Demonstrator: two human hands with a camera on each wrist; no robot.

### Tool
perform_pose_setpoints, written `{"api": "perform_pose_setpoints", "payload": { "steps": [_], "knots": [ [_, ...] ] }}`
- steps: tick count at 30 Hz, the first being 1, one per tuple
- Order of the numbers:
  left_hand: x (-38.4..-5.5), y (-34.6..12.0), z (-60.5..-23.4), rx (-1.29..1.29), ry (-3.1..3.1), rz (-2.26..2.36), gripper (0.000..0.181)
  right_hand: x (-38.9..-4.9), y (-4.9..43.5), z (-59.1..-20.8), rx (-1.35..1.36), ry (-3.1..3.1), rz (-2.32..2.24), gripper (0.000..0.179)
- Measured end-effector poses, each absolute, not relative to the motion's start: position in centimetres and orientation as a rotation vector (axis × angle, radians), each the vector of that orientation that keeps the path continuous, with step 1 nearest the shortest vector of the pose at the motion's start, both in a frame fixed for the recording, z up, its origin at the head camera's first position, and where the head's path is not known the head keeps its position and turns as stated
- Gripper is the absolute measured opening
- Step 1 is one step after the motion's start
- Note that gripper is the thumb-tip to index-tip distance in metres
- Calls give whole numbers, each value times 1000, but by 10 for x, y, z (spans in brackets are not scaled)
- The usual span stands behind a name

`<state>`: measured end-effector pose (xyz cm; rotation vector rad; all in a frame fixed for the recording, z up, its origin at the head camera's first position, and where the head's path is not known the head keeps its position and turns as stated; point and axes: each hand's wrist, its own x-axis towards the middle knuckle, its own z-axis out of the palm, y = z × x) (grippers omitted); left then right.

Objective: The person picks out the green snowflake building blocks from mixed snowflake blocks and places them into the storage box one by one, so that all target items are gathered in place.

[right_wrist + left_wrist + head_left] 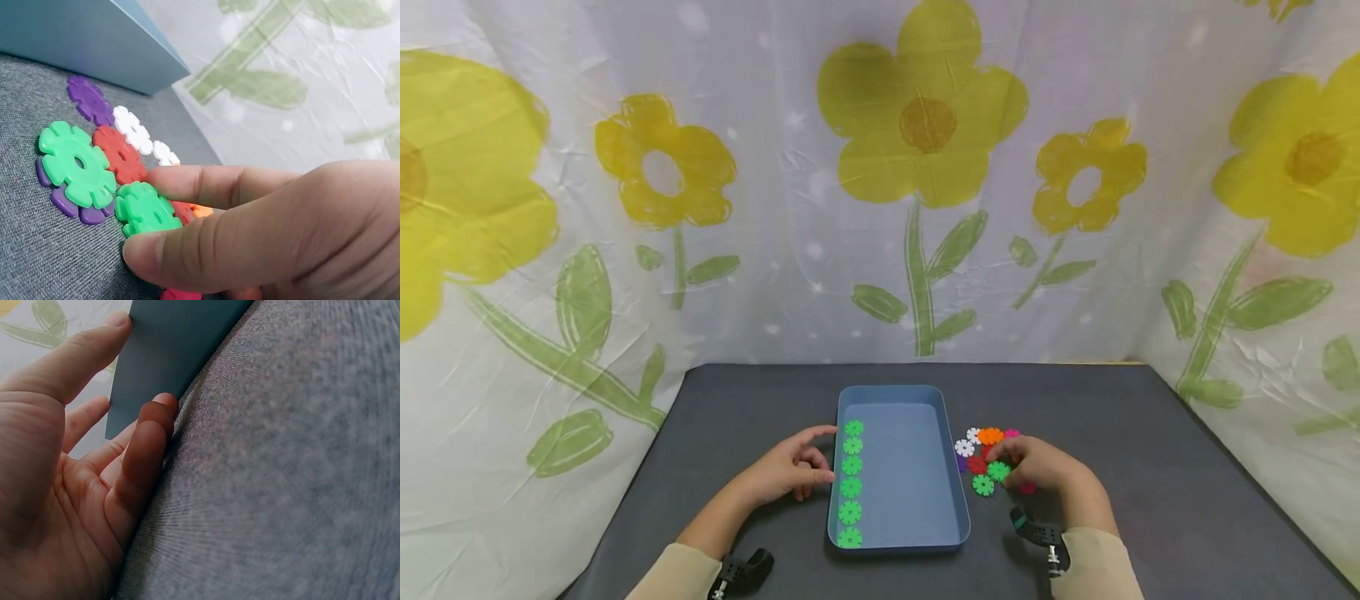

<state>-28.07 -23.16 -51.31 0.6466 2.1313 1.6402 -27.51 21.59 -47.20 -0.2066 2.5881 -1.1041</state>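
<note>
Tray [910, 467] is apparently steadied by left hand [784, 468], thumb and forefinger spread; green disc [145, 209] is pinched by right hand [1048, 468].

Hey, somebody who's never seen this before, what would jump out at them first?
Probably the large yellow flower on the backdrop behind the table. Then the column of six green pieces along the left side of the blue tray. To the tray's right, the right hand pinches another green piece among mixed colours.
</note>
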Motion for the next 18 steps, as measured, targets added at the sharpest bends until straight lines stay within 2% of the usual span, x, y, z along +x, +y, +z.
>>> {"api": "perform_pose_setpoints", "payload": {
  "steps": [9, 18],
  "knots": [
    [-281, -230, -516, 649, 2139, 1638, 80, -275, 219, -479, -199, 2615, -1136, 34],
    [-281, -231, -514, 648, 2128, 1648, 78, -276, 226, -473, -350, 2585, -1256, 30]
  ]
}}
